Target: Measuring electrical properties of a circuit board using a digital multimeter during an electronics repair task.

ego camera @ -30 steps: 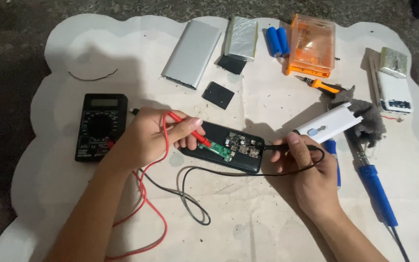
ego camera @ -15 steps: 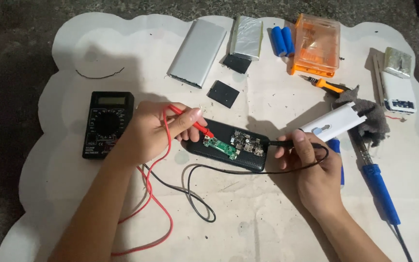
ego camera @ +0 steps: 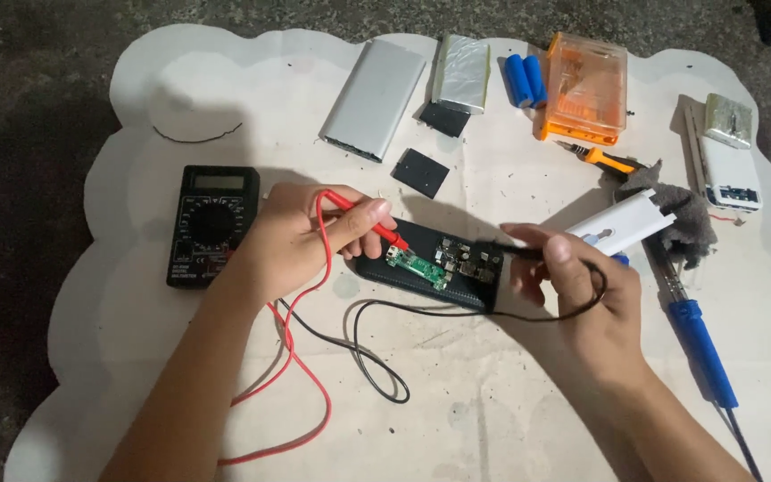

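The left hand (ego camera: 292, 236) pinches a red probe (ego camera: 375, 222) with a red lead; the right hand (ego camera: 573, 286) pinches a black probe (ego camera: 503, 251) with a black lead. Between them lies a black case (ego camera: 421, 272) bearing a green board (ego camera: 417, 263). At 9 o'clock of the case sits a black meter (ego camera: 212, 223) with a grey screen. At 12 o'clock lie a silver shell (ego camera: 374, 98), two blue cells (ego camera: 525, 80) and a clear orange box (ego camera: 586, 87). At 3 o'clock are a white shell (ego camera: 622, 223), a grey rag (ego camera: 684, 223) and a blue-handled iron (ego camera: 698, 348). The mat (ego camera: 493, 402) is white, the floor (ego camera: 29, 134) dark grey.
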